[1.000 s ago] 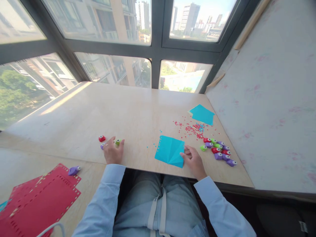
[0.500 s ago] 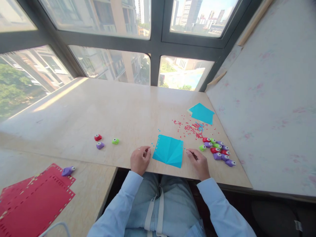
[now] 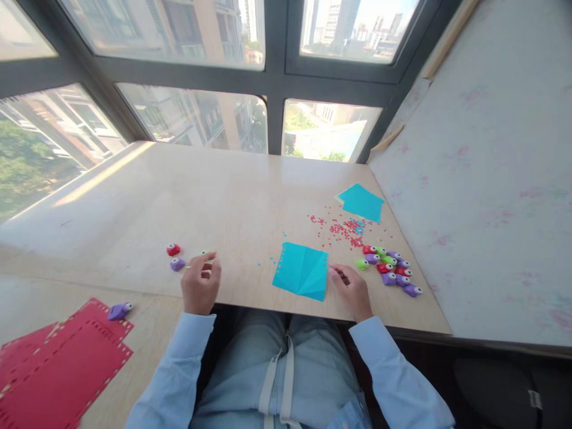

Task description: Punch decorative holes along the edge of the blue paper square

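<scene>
A creased blue square of paper [image 3: 300,271] lies on the table before me, with small holes punched along its left and right edges. My left hand [image 3: 202,283] is over the table to its left, fingers bent and apart, holding nothing I can see. Those fingers partly cover a green craft punch [image 3: 205,252]. Close to the paper's right edge is my right hand [image 3: 353,293], its fingers curled together; whatever is between the fingertips is hidden. A red craft punch [image 3: 173,249] and a purple craft punch [image 3: 177,264] sit left of my left hand.
Several coloured punches [image 3: 389,268] cluster on the right. Red and blue paper bits [image 3: 347,230] are scattered behind them, near more blue sheets [image 3: 361,202]. Punched red sheets [image 3: 67,369] lie at lower left with a purple punch [image 3: 120,311] on top. Windows and a wall border the table.
My left hand has moved left, from beside the blue paper to the green punch. My right hand stays near the paper's right edge. The whole view has shifted slightly.
</scene>
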`<action>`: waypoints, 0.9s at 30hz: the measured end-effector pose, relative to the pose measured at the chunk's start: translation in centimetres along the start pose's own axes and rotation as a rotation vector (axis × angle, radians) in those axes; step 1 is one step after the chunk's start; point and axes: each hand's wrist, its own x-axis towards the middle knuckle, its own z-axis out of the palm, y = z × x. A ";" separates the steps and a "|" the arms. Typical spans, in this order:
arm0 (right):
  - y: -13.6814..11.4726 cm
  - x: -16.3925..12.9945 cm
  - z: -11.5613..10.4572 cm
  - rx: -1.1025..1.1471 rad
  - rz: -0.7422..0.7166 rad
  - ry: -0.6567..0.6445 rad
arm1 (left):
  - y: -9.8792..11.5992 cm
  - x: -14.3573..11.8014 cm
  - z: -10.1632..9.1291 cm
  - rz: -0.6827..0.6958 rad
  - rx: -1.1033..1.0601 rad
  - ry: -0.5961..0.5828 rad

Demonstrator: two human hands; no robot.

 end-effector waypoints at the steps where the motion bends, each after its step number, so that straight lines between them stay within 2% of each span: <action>1: 0.0 0.1 0.1 0.003 0.030 -0.007 | -0.7 1.0 -0.9 0.021 0.086 0.069; 3: -0.2 0.2 0.3 0.008 0.084 -0.013 | -2.1 2.8 -2.4 0.068 0.242 0.096; 5: -0.3 0.2 0.5 0.016 0.127 -0.018 | -3.5 4.1 -3.2 0.089 0.324 -0.035; 8: -0.6 0.1 0.6 0.051 0.183 -0.032 | -4.8 5.0 -3.2 0.061 0.379 -0.264; 10: -0.7 0.0 0.7 0.068 0.215 -0.041 | -5.2 5.0 -2.8 0.050 0.383 -0.348; 12: -0.9 0.0 0.7 0.051 0.248 -0.045 | -5.3 4.7 -2.3 0.054 0.379 -0.384; 16: -1.6 0.1 1.0 -0.093 0.218 -0.057 | -4.6 3.5 -1.1 0.063 0.295 -0.425; 21: -2.9 0.2 2.1 -0.371 0.116 -0.054 | -2.4 0.9 0.7 0.162 0.110 -0.522; 24: -3.2 0.4 2.6 -0.412 0.107 -0.054 | -0.7 -1.0 1.8 0.201 0.011 -0.575; 27: -3.2 0.6 3.0 -0.363 0.112 -0.047 | 0.7 -2.5 2.7 0.245 -0.065 -0.611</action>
